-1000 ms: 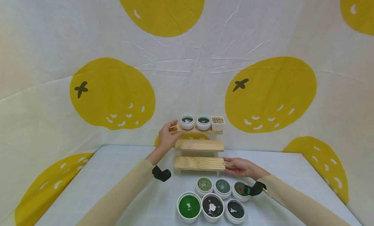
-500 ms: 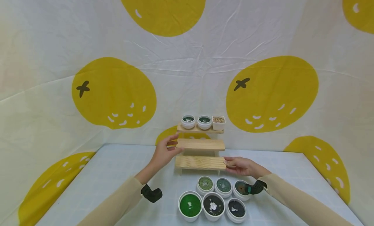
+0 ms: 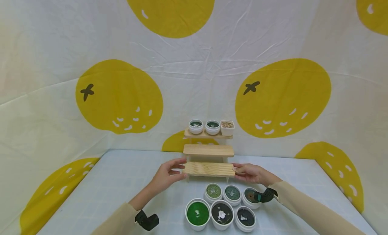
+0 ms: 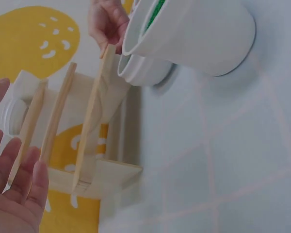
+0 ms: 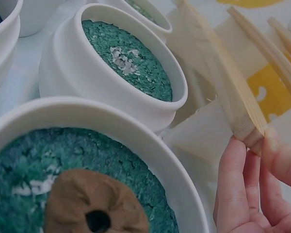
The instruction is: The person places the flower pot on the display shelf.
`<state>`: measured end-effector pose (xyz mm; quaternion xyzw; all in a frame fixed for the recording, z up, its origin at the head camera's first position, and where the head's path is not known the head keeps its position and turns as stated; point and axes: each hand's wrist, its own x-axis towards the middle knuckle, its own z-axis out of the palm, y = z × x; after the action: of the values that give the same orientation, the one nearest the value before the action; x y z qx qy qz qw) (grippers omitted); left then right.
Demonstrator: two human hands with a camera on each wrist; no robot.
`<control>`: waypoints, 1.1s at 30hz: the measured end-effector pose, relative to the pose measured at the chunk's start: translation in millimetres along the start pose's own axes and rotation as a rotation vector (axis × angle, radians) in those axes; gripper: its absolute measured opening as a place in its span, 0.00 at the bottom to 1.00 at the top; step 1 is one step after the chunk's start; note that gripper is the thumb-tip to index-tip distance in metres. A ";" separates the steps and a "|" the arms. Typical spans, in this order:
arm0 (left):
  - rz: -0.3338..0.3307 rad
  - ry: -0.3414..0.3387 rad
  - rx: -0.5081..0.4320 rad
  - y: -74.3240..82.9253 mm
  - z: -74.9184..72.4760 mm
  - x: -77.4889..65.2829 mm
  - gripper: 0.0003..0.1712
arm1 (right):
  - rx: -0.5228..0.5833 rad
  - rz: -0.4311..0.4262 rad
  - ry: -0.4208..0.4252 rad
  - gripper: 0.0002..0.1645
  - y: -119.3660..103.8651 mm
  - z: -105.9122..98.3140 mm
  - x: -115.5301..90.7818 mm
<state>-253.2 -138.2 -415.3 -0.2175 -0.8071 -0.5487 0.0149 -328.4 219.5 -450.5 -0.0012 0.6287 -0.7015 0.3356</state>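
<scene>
Three-tier wooden stand on the counter; right hand pinches the right end of the bottom board, left hand at its left end, fingers spread loose, contact unclear. Top board: two round white pots, dark green inside; square cup of tan bits. Six white pots in front, one bright green, rest duller. Right wrist view shows a brown ring on flaky teal fill; head view has a black wrist device partly over that pot.
</scene>
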 end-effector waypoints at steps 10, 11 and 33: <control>-0.002 -0.094 -0.074 -13.5 3.1 -24.2 0.30 | 0.008 0.009 0.005 0.39 -0.5 3.3 -1.7; -0.011 -0.110 -0.084 -13.9 4.2 -26.2 0.30 | 0.006 0.009 0.007 0.39 -0.5 3.6 -1.5; 0.007 -0.371 -0.196 -28.3 24.6 -57.9 0.45 | 0.022 -0.006 -0.009 0.38 -2.1 4.1 -3.3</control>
<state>-206.0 -144.2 -465.1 -0.3179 -0.7381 -0.5749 -0.1536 -325.1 217.4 -446.4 -0.0028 0.6192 -0.7096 0.3363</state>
